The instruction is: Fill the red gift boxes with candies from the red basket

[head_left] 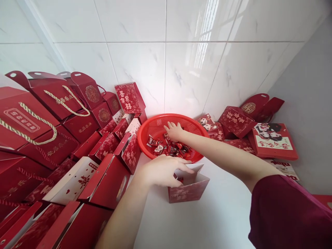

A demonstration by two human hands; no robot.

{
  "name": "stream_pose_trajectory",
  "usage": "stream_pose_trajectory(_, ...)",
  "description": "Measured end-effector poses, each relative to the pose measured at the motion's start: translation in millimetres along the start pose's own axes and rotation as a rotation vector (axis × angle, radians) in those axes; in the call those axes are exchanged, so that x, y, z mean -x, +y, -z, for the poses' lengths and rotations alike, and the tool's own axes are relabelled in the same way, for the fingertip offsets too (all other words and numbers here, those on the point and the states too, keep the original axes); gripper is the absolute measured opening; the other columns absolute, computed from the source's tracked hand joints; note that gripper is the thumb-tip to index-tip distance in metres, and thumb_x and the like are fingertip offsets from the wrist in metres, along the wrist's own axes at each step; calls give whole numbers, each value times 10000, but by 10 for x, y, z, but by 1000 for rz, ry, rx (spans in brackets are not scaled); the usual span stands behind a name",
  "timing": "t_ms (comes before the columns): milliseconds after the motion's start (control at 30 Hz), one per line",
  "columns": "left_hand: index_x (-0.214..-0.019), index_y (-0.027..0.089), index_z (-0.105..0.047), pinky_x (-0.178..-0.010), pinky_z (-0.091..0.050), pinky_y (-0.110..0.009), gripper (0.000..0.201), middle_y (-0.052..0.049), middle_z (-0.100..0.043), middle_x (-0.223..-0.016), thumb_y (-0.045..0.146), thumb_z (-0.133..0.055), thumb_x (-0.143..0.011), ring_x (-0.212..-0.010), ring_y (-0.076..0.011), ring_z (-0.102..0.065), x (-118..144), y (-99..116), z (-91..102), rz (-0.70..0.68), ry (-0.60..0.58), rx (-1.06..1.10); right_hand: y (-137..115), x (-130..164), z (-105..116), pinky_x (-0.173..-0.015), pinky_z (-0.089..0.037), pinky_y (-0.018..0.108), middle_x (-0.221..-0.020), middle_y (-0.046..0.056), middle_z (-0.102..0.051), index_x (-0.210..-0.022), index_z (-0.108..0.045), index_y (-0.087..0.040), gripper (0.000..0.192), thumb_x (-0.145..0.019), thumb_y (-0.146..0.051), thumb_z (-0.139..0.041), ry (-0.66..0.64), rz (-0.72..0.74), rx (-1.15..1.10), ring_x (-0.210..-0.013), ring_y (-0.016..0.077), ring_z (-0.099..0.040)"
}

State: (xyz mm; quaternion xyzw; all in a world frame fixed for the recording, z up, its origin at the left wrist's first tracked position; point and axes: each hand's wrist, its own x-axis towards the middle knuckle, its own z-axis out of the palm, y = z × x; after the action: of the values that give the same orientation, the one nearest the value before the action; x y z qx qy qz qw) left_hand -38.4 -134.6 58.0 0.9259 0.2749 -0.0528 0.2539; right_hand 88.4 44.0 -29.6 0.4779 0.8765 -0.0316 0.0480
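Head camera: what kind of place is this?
Probably a tiled floor in a home, used for packing gift boxes. Red boxes line the floor, and a red basket holds wrapped candies by a grey wall.

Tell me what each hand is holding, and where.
Left hand grips the small open box by its top flap. Right hand rests on sweets in the basket; grip hidden.

A white tiled floor (223, 214) is seen below white marble-patterned wall tiles (135, 62). Along the left side, large dark red gift boxes with twisted rope handles (38, 114) are stacked. Beside them, smaller red patterned boxes with open flaps (109, 180) are laid in rows. At the right, further red patterned boxes (236, 121) are piled against the wall, and a flat red box bearing a printed picture (273, 140) is placed just beside them.
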Motion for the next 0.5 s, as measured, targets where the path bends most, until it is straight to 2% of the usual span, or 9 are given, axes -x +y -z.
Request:
stream_pose_trajectory(67, -1210, 397, -645, -832, -473, -285, 429, 48, -624, -1311, 321, -578, -794, -1027, -212, -641, 10, 21, 8, 2, 0, -11, -86, -56, -56, -1174, -199, 533, -1602, 237, -164, -1529, -250, -41, 678, -905, -153, -490, 22, 57, 20, -1485, 356, -179)
stream_pose_trajectory(100, -1213, 401, -642, -818, -474, -278, 428, 54, -612, -1328, 323, -578, -798, -1029, -211, -640, 16, 35, 12, 3, 2, -16, -136, -83, -84, -1189, -200, 471, -1609, 211, -165, -1526, -266, -42, 665, -910, -167, -486, 13, 107, 25, -1492, 323, -172)
stream_pose_trajectory(167, -1243, 423, -618, -765, -476, -259, 457, 72, -584, -1366, 313, -578, -802, -1027, -207, -641, 27, 60, 17, 9, 9, -16, -218, -133, -133, -1170, -264, 384, -1574, 174, -305, -1491, -370, -77, 631, -895, -205, -527, -27, 209, 37, -1456, 280, -296)
stream_pose_trajectory(267, -1252, 455, -604, -681, -465, -232, 475, 103, -564, -1386, 297, -578, -805, -981, -183, -650, 31, 62, 15, 0, 13, 14, -238, -182, -186, -1109, -341, 427, -1420, 147, -544, -1429, -478, -152, 590, -855, -234, -586, -58, 305, 72, -1298, 281, -518)
stream_pose_trajectory(400, -1203, 435, -642, -724, -467, -235, 419, 92, -602, -1330, 298, -584, -812, -988, -186, -650, 14, 21, 0, -18, 18, 51, -142, -182, -224, -1067, -333, 474, -1310, 174, -605, -1384, -514, -161, 462, -930, -244, -494, 14, 387, 125, -1215, 282, -568)
stream_pose_trajectory(500, -1192, 420, -652, -762, -467, -243, 401, 67, -637, -1272, 300, -588, -815, -1013, -202, -647, 5, 0, -15, -11, 33, 77, -108, -177, -209, -1043, -327, 462, -1240, 196, -621, -1242, -614, -114, 382, -912, -291, -543, 64, 399, 158, -1157, 302, -587)
